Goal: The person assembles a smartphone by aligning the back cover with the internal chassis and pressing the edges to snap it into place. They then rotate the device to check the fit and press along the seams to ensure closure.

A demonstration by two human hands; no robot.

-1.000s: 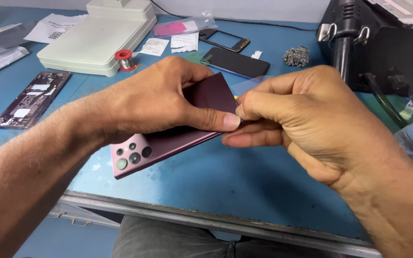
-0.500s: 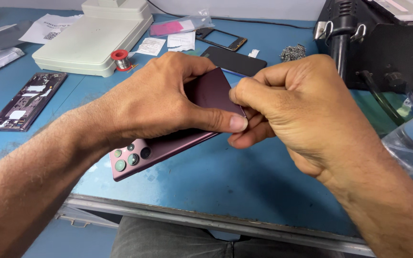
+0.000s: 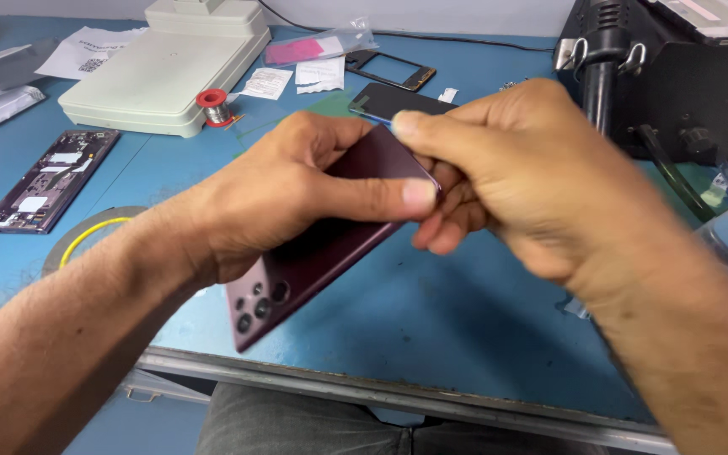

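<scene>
Holding: we grip the dark red phone [image 3: 330,244] in mid-frame above the blue bench [image 3: 465,337], camera end tilted down toward the lower left.
Left hand: our left hand [image 3: 297,190] wraps over the back of the phone, thumb pressed flat along its upper edge.
Right hand: our right hand [image 3: 507,168] is closed in a pinch at the phone's upper right corner; what sits between the fingertips we cannot tell, as the fingers hide it.
Doing it well: we judge that a steady left grip and a light, even pull at the corner suit this thin part best.
Risk: too much bend at the corner could crack it.
Nearby: an opened phone frame [image 3: 48,179] lies at the left, a white machine [image 3: 162,72] at the upper left.
</scene>
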